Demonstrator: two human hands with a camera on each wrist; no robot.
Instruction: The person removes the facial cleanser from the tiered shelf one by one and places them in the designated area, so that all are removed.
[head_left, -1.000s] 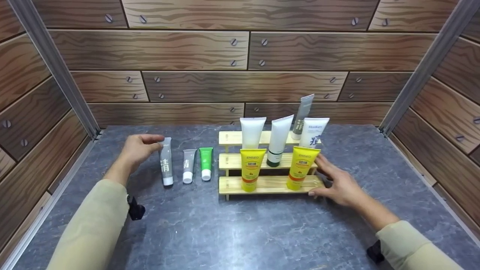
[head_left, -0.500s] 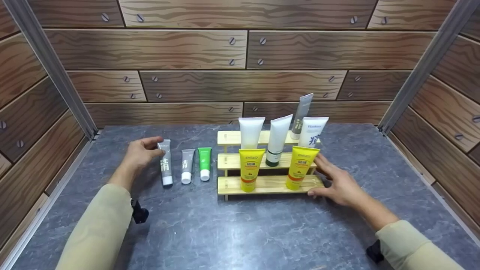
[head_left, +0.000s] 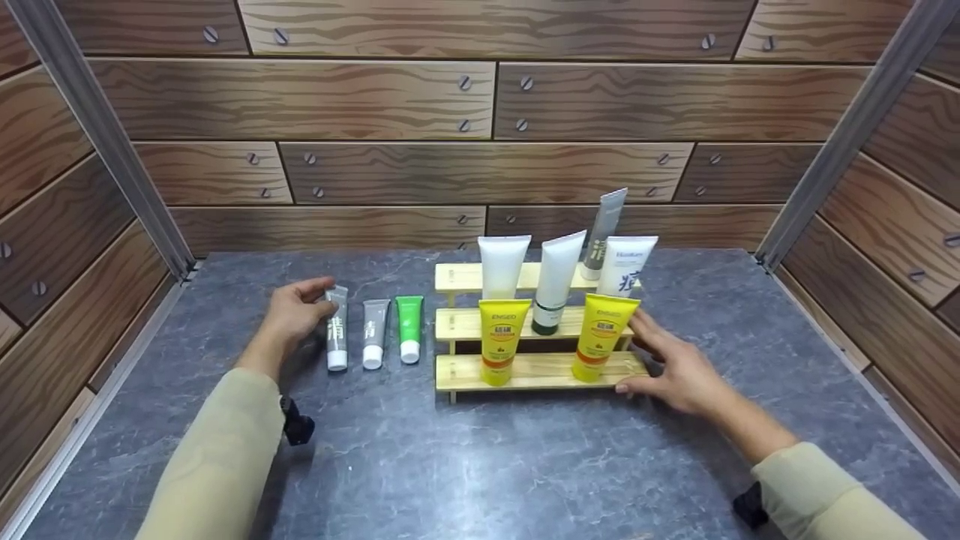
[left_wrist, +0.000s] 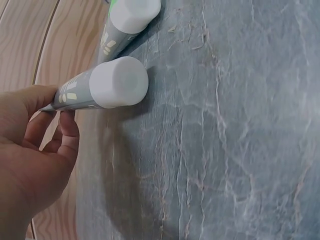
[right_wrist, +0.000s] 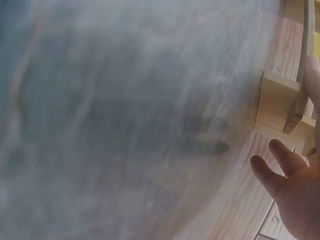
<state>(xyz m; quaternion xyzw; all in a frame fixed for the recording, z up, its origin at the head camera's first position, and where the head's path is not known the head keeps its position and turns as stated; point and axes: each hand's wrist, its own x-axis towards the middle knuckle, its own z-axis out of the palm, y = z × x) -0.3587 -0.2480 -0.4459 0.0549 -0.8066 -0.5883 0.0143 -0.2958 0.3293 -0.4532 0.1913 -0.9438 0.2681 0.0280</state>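
Note:
My left hand (head_left: 291,316) pinches the crimped end of a grey squeeze tube (head_left: 337,339) with a white cap. In the left wrist view the tube's cap (left_wrist: 120,82) points away from the hand. Beside it lie a smaller grey tube (head_left: 375,334) and a green tube (head_left: 409,328). My right hand (head_left: 686,369) grips the right end of a three-step wooden rack (head_left: 544,371), thumb at the bottom step's front. In the right wrist view two fingers (right_wrist: 267,172) extend free of the wood; the rest are partly cut off.
On the rack stand two yellow tubes (head_left: 501,341) in front, several white tubes (head_left: 559,281) behind them, and a grey tube (head_left: 604,232) at the back right. Wood-patterned panels (head_left: 375,97) enclose the grey marbled tabletop (head_left: 450,465).
My left hand has shifted slightly right with the pinched grey tube, which has turned about its length and now lies nearer the other loose tubes. My right hand and the rack stay put.

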